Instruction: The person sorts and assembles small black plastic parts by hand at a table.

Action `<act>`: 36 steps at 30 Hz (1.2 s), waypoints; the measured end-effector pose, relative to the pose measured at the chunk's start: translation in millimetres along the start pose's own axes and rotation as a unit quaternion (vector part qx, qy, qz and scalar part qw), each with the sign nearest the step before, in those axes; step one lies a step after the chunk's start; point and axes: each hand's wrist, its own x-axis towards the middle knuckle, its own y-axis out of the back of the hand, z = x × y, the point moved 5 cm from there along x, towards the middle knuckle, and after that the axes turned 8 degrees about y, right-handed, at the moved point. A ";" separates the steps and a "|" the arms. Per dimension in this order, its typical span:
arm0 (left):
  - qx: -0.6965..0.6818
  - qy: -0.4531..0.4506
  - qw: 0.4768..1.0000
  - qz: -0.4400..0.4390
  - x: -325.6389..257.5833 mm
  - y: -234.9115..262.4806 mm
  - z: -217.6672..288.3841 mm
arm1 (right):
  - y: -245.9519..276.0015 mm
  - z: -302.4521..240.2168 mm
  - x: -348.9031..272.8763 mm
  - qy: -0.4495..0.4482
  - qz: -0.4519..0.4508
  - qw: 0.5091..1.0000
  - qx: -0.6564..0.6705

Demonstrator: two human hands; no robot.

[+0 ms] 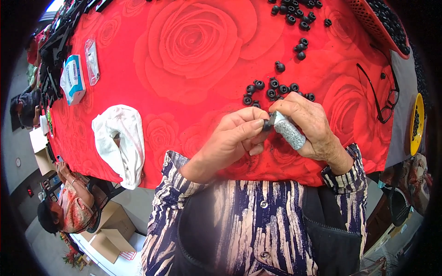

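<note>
Close to the table's near edge, my left hand [235,134] pinches a small round black part [266,125] between thumb and fingers. My right hand [311,123] is closed around a short hand tool with a grey speckled handle [290,134]. The tool's narrow end, which looks like a short blade, meets the black part between my hands; fingers hide some of the contact. Just beyond both hands lies a loose group of black knob-like parts [274,84] with holes in their tops. More of the same parts [301,14] trail toward the far edge.
A red rose-patterned cloth [193,41] covers the table. On the left lie a white cloth [132,147], a tissue box [73,80] and a clear plastic packet [91,62]. Right are eyeglasses [386,108], a red basket [377,27] and a yellow bowl [417,124]. Another person [76,207] sits left.
</note>
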 end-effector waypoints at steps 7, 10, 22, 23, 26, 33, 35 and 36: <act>0.003 0.011 1.000 0.012 0.1 0.6 0.5 | -1.0 1.6 -0.3 -0.004 -0.003 1.000 -0.003; -0.003 0.008 1.000 0.002 0.3 0.4 0.3 | -0.5 1.3 -0.6 0.001 -0.001 1.000 -0.002; -0.003 0.007 1.000 0.014 0.0 0.5 0.8 | -1.2 2.1 -0.9 0.014 0.003 1.000 -0.011; -0.002 0.005 1.000 0.015 -0.7 -1.0 1.4 | -0.5 1.2 0.0 0.015 0.004 1.000 -0.010; -0.009 0.005 1.000 0.025 -1.9 -1.0 0.2 | -0.7 -1.2 -0.1 0.026 -0.001 0.999 -0.036; -0.015 -0.005 1.000 0.025 0.1 6.0 -1.2 | -0.3 -5.0 -0.4 0.051 -0.030 0.998 -0.015; -0.018 -0.012 0.999 0.026 -3.2 6.6 -0.7 | 5.2 -3.8 2.3 0.011 -0.009 0.999 0.045; -0.013 -0.016 1.000 0.021 -3.3 6.4 0.0 | 9.3 -0.7 0.6 -0.013 0.022 0.998 0.058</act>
